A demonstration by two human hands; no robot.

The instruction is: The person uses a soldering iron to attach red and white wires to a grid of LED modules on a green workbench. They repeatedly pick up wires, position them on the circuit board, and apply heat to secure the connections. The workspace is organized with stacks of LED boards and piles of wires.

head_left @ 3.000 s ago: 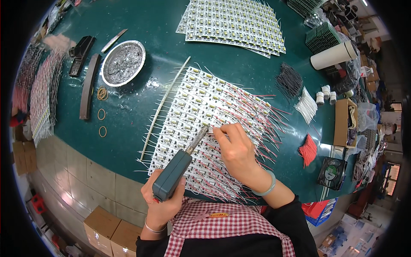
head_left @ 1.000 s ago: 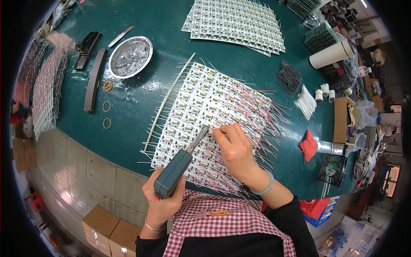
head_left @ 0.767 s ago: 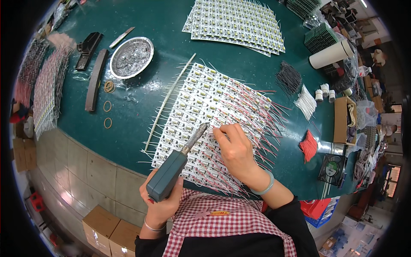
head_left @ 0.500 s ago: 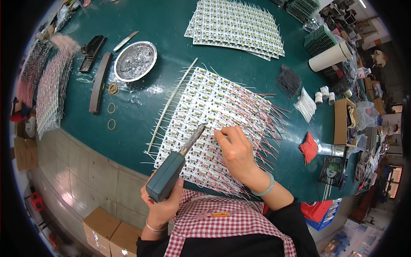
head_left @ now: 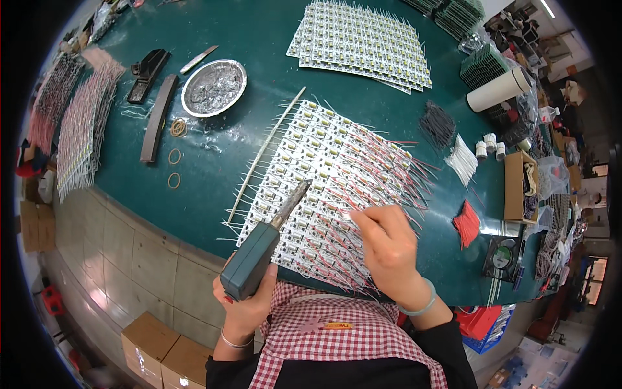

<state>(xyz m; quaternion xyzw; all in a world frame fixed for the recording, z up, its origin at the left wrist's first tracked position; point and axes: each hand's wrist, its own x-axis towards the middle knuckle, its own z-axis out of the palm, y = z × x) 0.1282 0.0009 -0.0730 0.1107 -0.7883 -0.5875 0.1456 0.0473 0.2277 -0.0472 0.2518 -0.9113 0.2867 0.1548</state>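
My left hand (head_left: 247, 310) is wrapped around the dark green body of a soldering iron (head_left: 251, 259). Its thick grey tip points up and right over a white circuit board panel (head_left: 285, 162). Rows of small components cover that panel, with white wires along its left edge and many red and white wires (head_left: 382, 165) trailing off its right side. Above the lower right part of the panel, my right hand (head_left: 392, 249) has thumb and forefinger pinched together. Whatever may be between those fingertips is too small to make out.
A metal bowl of solder (head_left: 214, 89) stands back left, near a brown bar (head_left: 159, 120), rubber bands (head_left: 175, 156) and a knife (head_left: 199, 59). More panels (head_left: 363, 45) lie at the back. To the right are black (head_left: 437, 124), white (head_left: 461, 160) and red wire bundles (head_left: 466, 224).
My right hand has moved right and slightly toward me, away from the iron's tip. The iron's tip has shifted slightly away from me; my left hand still grips it.
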